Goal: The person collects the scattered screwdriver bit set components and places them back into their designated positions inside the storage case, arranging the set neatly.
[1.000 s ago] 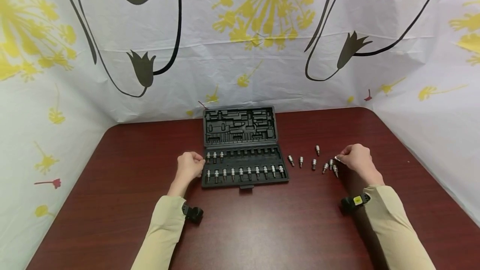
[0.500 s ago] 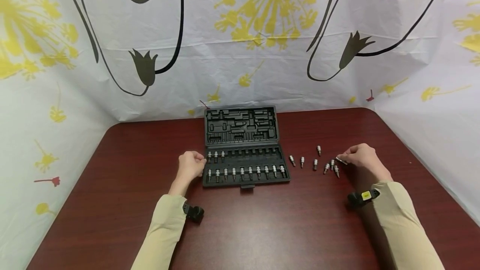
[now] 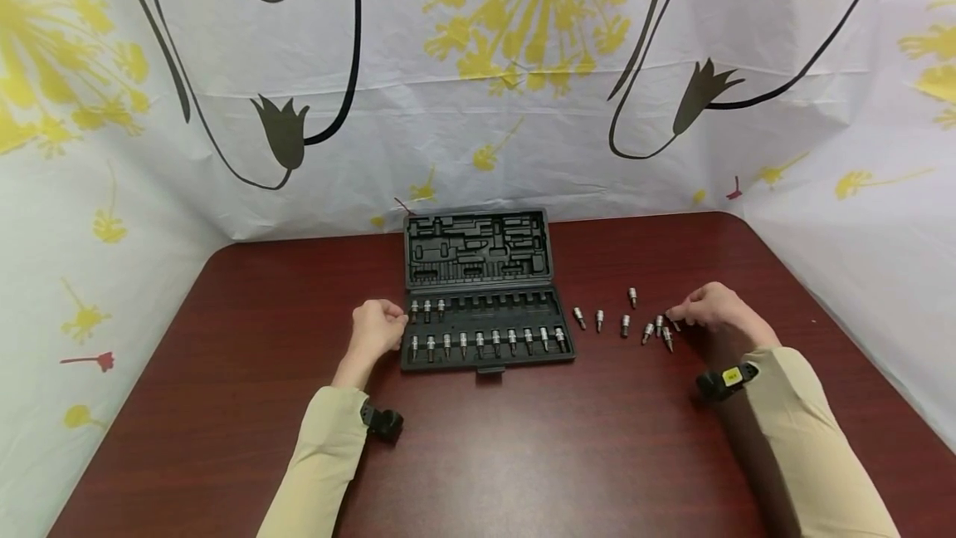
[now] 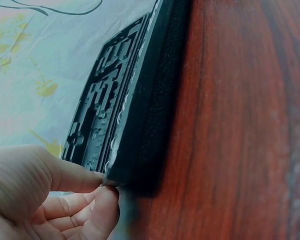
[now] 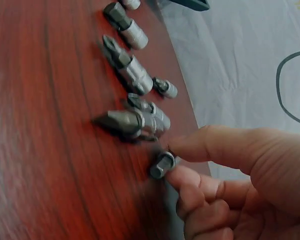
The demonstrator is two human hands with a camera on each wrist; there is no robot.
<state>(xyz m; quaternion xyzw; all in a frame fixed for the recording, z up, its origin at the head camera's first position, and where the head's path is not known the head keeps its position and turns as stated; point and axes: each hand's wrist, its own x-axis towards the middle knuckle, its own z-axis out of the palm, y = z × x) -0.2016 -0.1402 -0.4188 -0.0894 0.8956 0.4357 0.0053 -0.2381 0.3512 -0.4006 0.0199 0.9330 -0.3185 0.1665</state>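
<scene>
An open black tool case [image 3: 489, 322] lies on the table, with a full front row of silver bit sockets [image 3: 480, 344] and three more at the left of its back row. My left hand [image 3: 376, 329] pinches the case's left edge between thumb and forefinger, as the left wrist view shows up close. To the right, my right hand [image 3: 715, 307] holds a short hex bit socket [image 5: 162, 165] between thumb and forefinger, low over the table. Right beside those fingertips, loose bit sockets lie in a small cluster [image 5: 140, 122].
Other loose bit sockets lie scattered between the case and my right hand, including one farther back [image 3: 632, 298]. The raised lid [image 3: 478, 251] stands near the back edge of the dark red table [image 3: 508, 455]. A white patterned cloth [image 3: 418, 131] hangs behind.
My right wrist has swung outward to the right, and the bit socket at its fingertips has turned and shows less in the head view. My left hand stays on the case's edge.
</scene>
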